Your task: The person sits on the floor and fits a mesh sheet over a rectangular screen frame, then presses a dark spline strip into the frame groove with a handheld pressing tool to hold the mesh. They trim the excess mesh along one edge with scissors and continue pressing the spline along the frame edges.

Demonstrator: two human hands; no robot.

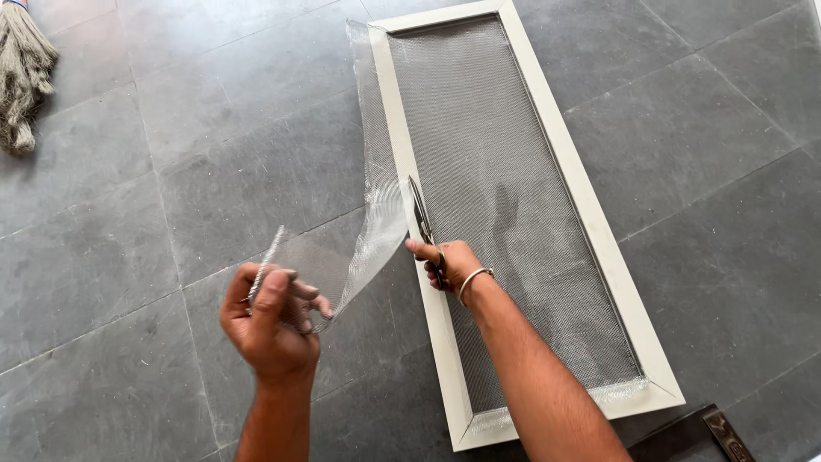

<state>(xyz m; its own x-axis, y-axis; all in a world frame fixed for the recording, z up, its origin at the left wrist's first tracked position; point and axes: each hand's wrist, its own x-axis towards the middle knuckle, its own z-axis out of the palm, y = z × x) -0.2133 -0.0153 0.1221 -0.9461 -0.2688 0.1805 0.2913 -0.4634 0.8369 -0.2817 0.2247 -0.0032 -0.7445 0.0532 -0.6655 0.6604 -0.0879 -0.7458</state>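
- Left hand (272,321): raised over the floor (128,214) near its bottom edge, fingers curled tight round the loose end of a strip of excess mesh (368,214); thumb pressed on top.
- Mesh strip: thin, see-through, runs from left hand up along the outer side of the frame's left rail to the frame's top-left corner; lower part lifted and curling, upper part lies close to the rail.
- Right hand (449,263): fingers through the handles of scissors (423,224), holding them firmly; metal bangle (473,281) on wrist.
- Scissors: blades point away from the person, along the inner edge of the left rail, about mid-length; blades look nearly closed, hard to tell exactly.
- Window screen frame (599,248): white, long rectangle, flat on the grey tiled floor, centre-right, slightly angled; grey mesh stretched inside, frayed bits at its bottom rail.
- Mop head (21,77): top-left corner of floor, well apart.
- Dark object (718,432) at bottom-right edge, partly cut off.
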